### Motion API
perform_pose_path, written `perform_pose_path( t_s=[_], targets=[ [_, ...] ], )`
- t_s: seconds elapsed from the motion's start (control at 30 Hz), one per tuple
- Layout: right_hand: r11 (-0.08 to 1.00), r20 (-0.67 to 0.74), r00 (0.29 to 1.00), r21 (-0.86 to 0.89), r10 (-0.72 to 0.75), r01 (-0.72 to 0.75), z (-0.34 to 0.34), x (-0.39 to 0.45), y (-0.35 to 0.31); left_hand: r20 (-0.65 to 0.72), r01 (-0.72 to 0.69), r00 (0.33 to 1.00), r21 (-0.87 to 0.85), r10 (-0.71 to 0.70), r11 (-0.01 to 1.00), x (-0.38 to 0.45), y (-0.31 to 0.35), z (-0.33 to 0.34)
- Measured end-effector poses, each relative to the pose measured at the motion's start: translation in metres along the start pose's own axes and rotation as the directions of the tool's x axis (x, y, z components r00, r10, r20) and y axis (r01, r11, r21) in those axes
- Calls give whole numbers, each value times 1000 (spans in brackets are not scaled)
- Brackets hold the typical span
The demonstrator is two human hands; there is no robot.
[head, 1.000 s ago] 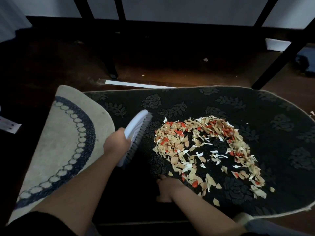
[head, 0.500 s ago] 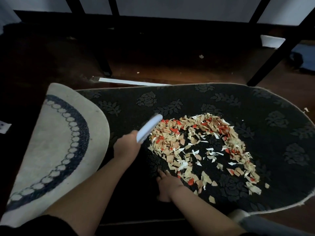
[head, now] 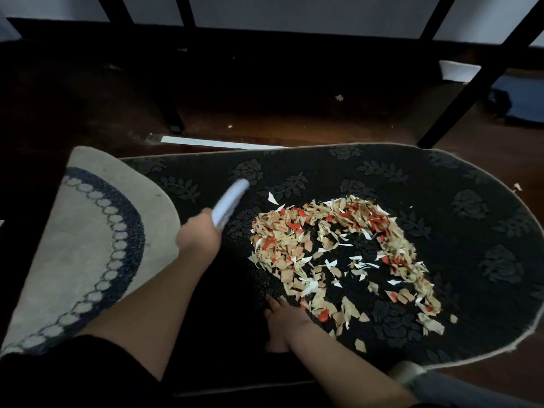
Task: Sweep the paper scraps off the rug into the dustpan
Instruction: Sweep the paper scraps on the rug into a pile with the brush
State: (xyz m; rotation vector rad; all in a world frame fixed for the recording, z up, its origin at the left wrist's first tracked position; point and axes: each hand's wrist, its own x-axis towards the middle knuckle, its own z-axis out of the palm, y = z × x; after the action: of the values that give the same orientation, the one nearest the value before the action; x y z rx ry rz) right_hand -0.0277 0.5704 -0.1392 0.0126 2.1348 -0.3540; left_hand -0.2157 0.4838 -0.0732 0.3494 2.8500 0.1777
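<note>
Sweeping is under way: we see our left hand (head: 198,235) curled tight around the handle of a pale brush (head: 231,201), which is blurred with motion. Compared with a second ago, the brush has turned from lying bristle-side toward the heap to pointing up and away toward 1 o'clock, and its head now sits just off the 10 o'clock edge of the paper scraps (head: 338,257). That edge looks a little tighter than before, and one white sliver lies loose at about 11 o'clock of the heap, so we judge a short stroke has just nudged the scraps rightward.

Our right hand (head: 282,322) has stayed put, fingers spread flat and pressing on the dark flowered rug (head: 477,231) at the 7 o'clock edge of the heap, holding nothing. The scraps, tan, red and white, still lie in a ring-shaped heap on the rug's middle, with a few strays toward 5 o'clock.

A grey shape (head: 412,375) shows at the bottom edge, at 5 o'clock of the heap; we cannot tell whether it is the dustpan. No scraps have reached any pan, so nearly all the task remains.

A cream rug with a blue ring (head: 88,245) lies at 9 o'clock, overlapping the dark one.
</note>
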Motion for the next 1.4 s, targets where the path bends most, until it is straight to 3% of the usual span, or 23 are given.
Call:
perform_pose_path(
  t_s=[0.17, 0.37, 0.5, 0.67, 0.83, 1.07, 1.13, 1.27, 1.3, 1.4],
  targets=[
    [1000, 2, 1000, 4, 14, -14, -1, 1, 1, 69, -91, 994, 46, 87, 995, -14, 40, 6],
    [1000, -17, 1000, 7, 10, -10, 1, -2, 0, 54, -242, 969, 30, 240, 970, -30, 35, -11],
    [997, -116, 993, 65, -32, 40, 0, -14, 1, -50, -156, 986, 67, 159, 986, -14, 22, -24],
    [995, -235, 971, 71, -50, 69, -1, -25, 3, -23, -53, 998, 134, 57, 990, -19, 23, -12],
    [994, -263, 965, 102, -17, 46, -8, -30, 7, 95, -101, 991, 117, 90, 988, -43, 55, 6],
    [986, -306, 951, 169, 50, 2, -53, -61, 4, -10, -92, 996, 76, 93, 993, -38, 38, -48],
    [954, -411, 904, 300, 118, 11, -73, -79, -3, -4, -68, 998, 17, 68, 998, -45, 39, -66],
    [874, -674, 674, 478, 303, 85, -125, -131, -19, 95, 100, 992, -233, -79, 967, -64, 50, -109],
    [863, -698, 646, 491, 309, 118, -137, -147, -23, 131, 147, 985, -319, -110, 936, -74, 55, -122],
    [868, -678, 688, 476, 260, 141, -164, -187, -34, 207, 222, 971, -609, -118, 761, -99, 75, -152]
  ],
)
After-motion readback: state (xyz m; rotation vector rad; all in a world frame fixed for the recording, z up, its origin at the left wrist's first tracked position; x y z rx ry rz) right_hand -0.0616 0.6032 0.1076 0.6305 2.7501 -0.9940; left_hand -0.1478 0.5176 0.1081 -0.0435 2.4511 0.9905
